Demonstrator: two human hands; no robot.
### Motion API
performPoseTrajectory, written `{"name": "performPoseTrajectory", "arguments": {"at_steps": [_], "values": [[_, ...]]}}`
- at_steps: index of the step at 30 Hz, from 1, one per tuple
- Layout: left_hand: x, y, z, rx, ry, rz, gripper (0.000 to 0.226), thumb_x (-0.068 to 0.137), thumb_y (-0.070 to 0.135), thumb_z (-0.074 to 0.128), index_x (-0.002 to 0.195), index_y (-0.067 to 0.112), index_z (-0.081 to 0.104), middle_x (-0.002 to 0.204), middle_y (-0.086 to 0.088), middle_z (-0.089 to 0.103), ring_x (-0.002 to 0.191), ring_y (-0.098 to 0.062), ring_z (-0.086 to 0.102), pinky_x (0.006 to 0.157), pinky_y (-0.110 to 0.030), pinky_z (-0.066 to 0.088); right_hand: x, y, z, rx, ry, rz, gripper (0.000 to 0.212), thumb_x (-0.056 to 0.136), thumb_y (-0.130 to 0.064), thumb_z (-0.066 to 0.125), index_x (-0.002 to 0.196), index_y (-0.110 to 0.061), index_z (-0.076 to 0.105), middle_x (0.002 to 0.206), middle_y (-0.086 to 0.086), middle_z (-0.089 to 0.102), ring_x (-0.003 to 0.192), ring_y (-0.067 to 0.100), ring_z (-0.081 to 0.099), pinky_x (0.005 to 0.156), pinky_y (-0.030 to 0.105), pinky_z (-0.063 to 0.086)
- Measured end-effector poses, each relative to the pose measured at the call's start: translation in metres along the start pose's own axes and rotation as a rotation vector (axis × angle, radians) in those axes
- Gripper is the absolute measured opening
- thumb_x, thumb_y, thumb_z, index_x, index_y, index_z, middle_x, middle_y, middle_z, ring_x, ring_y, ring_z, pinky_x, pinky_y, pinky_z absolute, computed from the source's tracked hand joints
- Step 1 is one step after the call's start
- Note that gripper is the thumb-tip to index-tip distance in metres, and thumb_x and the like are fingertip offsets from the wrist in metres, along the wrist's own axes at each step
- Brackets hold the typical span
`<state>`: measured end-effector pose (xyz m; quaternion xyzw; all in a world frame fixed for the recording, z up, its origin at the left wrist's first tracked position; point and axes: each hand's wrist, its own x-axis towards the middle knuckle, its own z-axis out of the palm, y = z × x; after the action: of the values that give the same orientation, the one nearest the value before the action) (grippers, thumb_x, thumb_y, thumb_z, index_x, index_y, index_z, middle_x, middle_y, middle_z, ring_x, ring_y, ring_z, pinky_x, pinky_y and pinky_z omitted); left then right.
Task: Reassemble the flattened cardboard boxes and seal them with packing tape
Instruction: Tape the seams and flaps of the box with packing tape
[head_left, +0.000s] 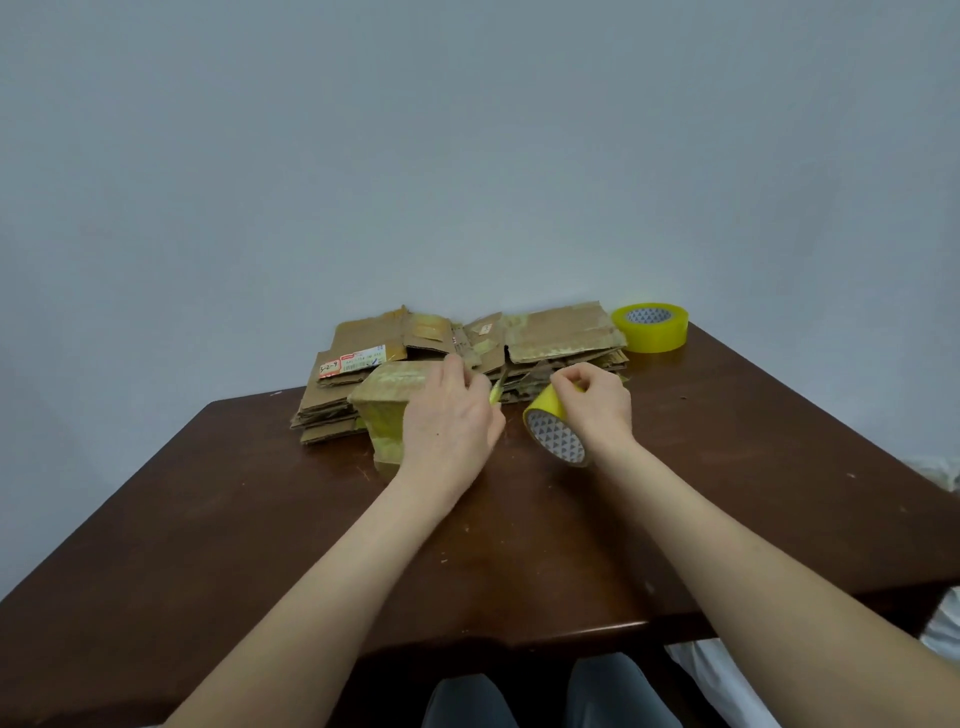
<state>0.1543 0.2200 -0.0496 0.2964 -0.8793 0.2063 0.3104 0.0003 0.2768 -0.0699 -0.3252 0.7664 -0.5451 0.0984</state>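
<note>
A small assembled cardboard box (387, 410), wrapped in yellowish tape, stands on the dark wooden table (260, 519). My left hand (449, 415) lies against the box's right side, and its fingers pinch the loose end of a tape strip (495, 393). My right hand (595, 400) grips a yellow tape roll (556, 434), tilted and held just above the table to the right of the box. Behind both lies a pile of flattened cardboard boxes (467, 348).
A second yellow tape roll (652, 327) lies flat at the table's back right corner. A plain grey wall rises behind the table. White plastic (940, 473) shows past the right edge. My knees are under the near edge.
</note>
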Motion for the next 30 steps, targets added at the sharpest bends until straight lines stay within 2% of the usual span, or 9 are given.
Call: {"name": "performPoseTrajectory", "arguments": {"at_steps": [4, 8, 10, 13, 15, 18, 23, 27, 30], "values": [[-0.001, 0.03, 0.023, -0.1, -0.319, -0.108, 0.028, 0.099, 0.039, 0.041, 0.096, 0.014, 0.052, 0.093, -0.004, 0.061, 0.084, -0.027, 0.062, 0.063, -0.034, 0.046, 0.009, 0.002, -0.014, 0.062, 0.061, 0.029, 0.015, 0.092, -0.023, 0.054, 0.094, -0.025, 0.068, 0.096, -0.007, 0.061, 0.1, 0.018, 0.055, 0.076, 0.028, 0.039], [-0.001, 0.045, 0.05, -0.113, -0.533, -0.152, 0.03, 0.098, 0.037, 0.045, 0.104, 0.01, 0.058, 0.105, -0.01, 0.064, 0.096, -0.031, 0.063, 0.07, -0.036, 0.048, 0.018, 0.008, -0.031, 0.05, 0.092, 0.021, 0.015, 0.09, -0.022, 0.055, 0.094, -0.026, 0.069, 0.104, 0.0, 0.064, 0.103, 0.023, 0.056, 0.079, 0.032, 0.043], [0.004, 0.049, 0.055, -0.157, -0.481, -0.131, 0.027, 0.097, 0.034, 0.047, 0.109, 0.012, 0.057, 0.108, -0.006, 0.062, 0.098, -0.028, 0.063, 0.071, -0.036, 0.049, 0.021, 0.012, -0.038, 0.035, 0.107, 0.012, 0.017, 0.089, -0.022, 0.055, 0.096, -0.025, 0.07, 0.104, 0.001, 0.064, 0.103, 0.024, 0.055, 0.079, 0.032, 0.043], [0.023, 0.061, 0.044, -0.361, 0.033, 0.024, 0.014, 0.089, 0.02, 0.054, 0.097, 0.016, 0.065, 0.091, 0.001, 0.062, 0.08, -0.019, 0.064, 0.053, -0.031, 0.048, 0.024, 0.016, -0.045, 0.001, 0.136, 0.006, 0.017, 0.088, -0.022, 0.056, 0.095, -0.025, 0.07, 0.097, -0.002, 0.063, 0.099, 0.024, 0.057, 0.077, 0.031, 0.042], [0.039, 0.071, 0.038, -0.394, 0.215, 0.112, 0.012, 0.081, 0.014, 0.063, 0.09, 0.017, 0.07, 0.084, 0.001, 0.061, 0.073, -0.016, 0.06, 0.046, -0.028, 0.044, 0.026, 0.018, -0.046, -0.033, 0.147, 0.007, 0.014, 0.087, -0.023, 0.057, 0.094, -0.025, 0.069, 0.099, 0.0, 0.067, 0.098, 0.025, 0.059, 0.075, 0.031, 0.044], [0.059, 0.079, 0.039, -0.314, 0.163, 0.131, 0.018, 0.074, 0.014, 0.074, 0.092, 0.014, 0.073, 0.09, -0.002, 0.061, 0.08, -0.023, 0.059, 0.053, -0.032, 0.048, 0.027, 0.019, -0.047, -0.049, 0.142, -0.001, 0.013, 0.087, -0.025, 0.059, 0.093, -0.025, 0.07, 0.099, 0.001, 0.07, 0.097, 0.025, 0.06, 0.076, 0.032, 0.046], [0.074, 0.082, 0.041, -0.342, -0.142, -0.066, 0.03, 0.089, 0.037, 0.06, 0.115, 0.022, 0.068, 0.109, -0.001, 0.062, 0.108, -0.023, 0.051, 0.083, -0.035, 0.042, 0.023, 0.021, -0.052, -0.055, 0.121, -0.068, 0.013, 0.086, -0.024, 0.059, 0.092, -0.025, 0.071, 0.094, -0.001, 0.068, 0.095, 0.024, 0.06, 0.079, 0.035, 0.048], [0.08, 0.084, 0.038, -0.672, -0.254, -0.284, 0.018, 0.083, 0.03, 0.069, 0.098, 0.021, 0.075, 0.094, 0.001, 0.072, 0.094, -0.018, 0.064, 0.079, -0.032, 0.05, 0.022, 0.024, -0.058, -0.057, 0.092, -0.102, 0.012, 0.087, -0.025, 0.059, 0.092, -0.026, 0.07, 0.086, -0.006, 0.062, 0.093, 0.025, 0.06, 0.079, 0.035, 0.047], [0.081, 0.087, 0.037, -0.698, -0.221, -0.313, 0.012, 0.083, 0.025, 0.069, 0.088, 0.019, 0.077, 0.088, 0.0, 0.073, 0.088, -0.018, 0.064, 0.076, -0.03, 0.05, 0.023, 0.027, -0.058, -0.079, 0.079, -0.115, 0.013, 0.088, -0.027, 0.059, 0.095, -0.025, 0.069, 0.094, -0.003, 0.067, 0.098, 0.024, 0.06, 0.083, 0.038, 0.048]]}}
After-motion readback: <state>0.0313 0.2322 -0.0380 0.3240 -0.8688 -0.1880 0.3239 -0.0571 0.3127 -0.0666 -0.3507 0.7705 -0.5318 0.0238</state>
